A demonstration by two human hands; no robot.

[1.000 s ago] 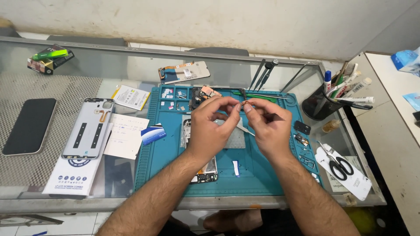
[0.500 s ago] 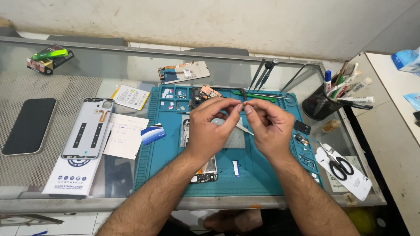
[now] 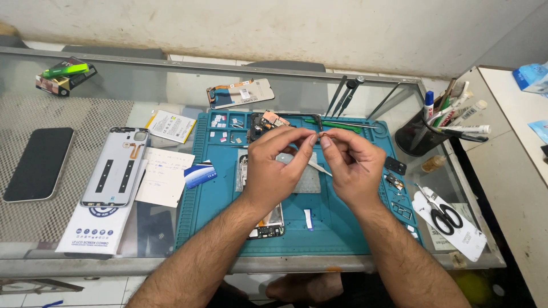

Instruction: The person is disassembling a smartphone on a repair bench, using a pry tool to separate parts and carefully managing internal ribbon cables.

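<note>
Little has moved: left hand [image 3: 279,165] and right hand [image 3: 351,165] stay pinched on a tiny part [image 3: 318,134] above the mat [image 3: 337,234]; tweezers [image 3: 317,166] beneath.

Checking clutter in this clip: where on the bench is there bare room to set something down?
Bare mesh between the dark phone and grey back cover; bare glass behind the phone. Crowded: teal mat under both hands, and the right edge by scissors and pen cup.

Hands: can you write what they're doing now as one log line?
left hand + right hand: fingertips pinch tiny part | over opened phone | teal mat | tweezers under hands
</note>
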